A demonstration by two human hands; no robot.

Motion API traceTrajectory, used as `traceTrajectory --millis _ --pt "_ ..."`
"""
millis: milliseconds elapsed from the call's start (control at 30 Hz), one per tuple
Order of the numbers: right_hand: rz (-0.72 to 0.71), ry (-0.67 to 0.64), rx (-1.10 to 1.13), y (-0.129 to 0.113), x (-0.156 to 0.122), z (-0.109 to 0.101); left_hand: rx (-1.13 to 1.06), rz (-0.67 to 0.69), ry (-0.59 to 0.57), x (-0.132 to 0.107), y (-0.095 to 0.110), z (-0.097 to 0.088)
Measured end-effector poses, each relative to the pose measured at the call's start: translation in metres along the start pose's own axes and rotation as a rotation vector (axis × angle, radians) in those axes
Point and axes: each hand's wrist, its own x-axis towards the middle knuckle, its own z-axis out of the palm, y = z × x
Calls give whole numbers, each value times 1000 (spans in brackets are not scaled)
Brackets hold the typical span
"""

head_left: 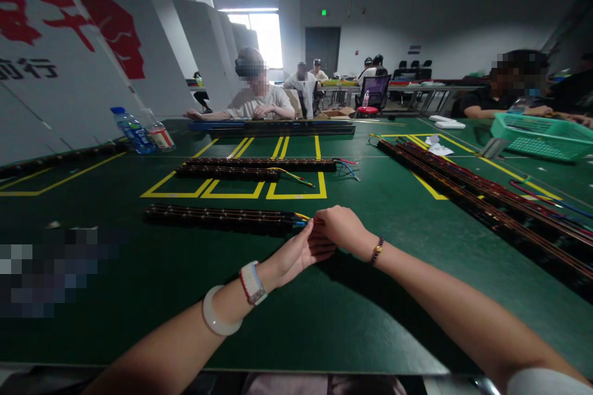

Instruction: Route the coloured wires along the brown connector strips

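A long black strip with copper-coloured lines point(217, 216) lies crosswise on the green table, just left of my hands. Yellow and blue wires point(302, 218) come out of its right end and run in between my fingers. My left hand point(296, 253) has its thumb pressed at the wires, palm turned up and fingers curled. Above it my right hand point(340, 228) is bent over with its fingers closed on the same wires, touching the left thumb. The wire ends are hidden inside my hands.
Two similar strips point(254, 165) with loose wires lie farther back over yellow tape outlines. More long strips point(467, 191) run along the right, near a green basket point(544, 136). Two bottles point(134, 129) stand at back left. People sit across the table and at the right.
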Motion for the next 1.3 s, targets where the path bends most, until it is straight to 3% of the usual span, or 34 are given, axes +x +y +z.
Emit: traceTrajectory --millis 200,367,567,667,767,867,1133,1300 --pt "-135 -55 -181 -15 -9 4 -182 21 111 5 -5 2" --pt "-274 -74 -325 -33 -16 10 -142 -6 200 6 -3 -1" --pt "-258 17 -501 -46 -31 23 -195 -9 237 7 -4 0" --pt "-208 0 -415 -44 -39 12 -236 -16 249 7 -4 0" --pt "-211 -129 -282 -37 -44 -13 -206 -30 225 6 -4 -1" --pt "-187 -138 -216 -27 -45 -31 -192 -13 197 5 -5 -2" --pt "-144 -160 -169 -6 -34 -32 -161 5 156 7 -6 -5" --pt "-31 -117 -58 11 -23 -42 -153 24 162 3 -2 0"
